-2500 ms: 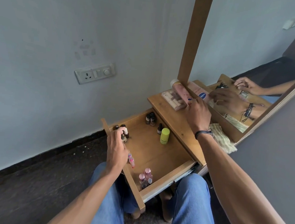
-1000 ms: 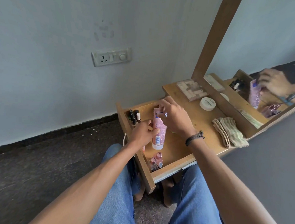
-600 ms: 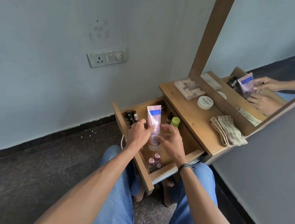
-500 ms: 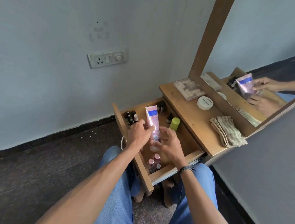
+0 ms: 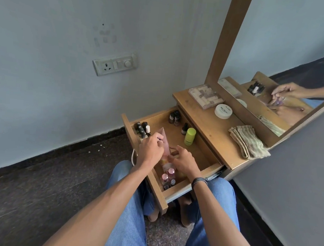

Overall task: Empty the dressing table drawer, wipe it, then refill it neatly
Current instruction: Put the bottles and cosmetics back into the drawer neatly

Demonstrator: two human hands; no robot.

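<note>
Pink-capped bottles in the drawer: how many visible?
2. One pink-capped bottle stands in the corner of the drawer nearest the person; the second just behind it. The left hand, right hand and pink tube may hide more.

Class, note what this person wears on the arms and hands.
No sleeves are in view. The left hand has no glove. The right hand is ungloved too, and a dark corded wristband circles its wrist.
</note>
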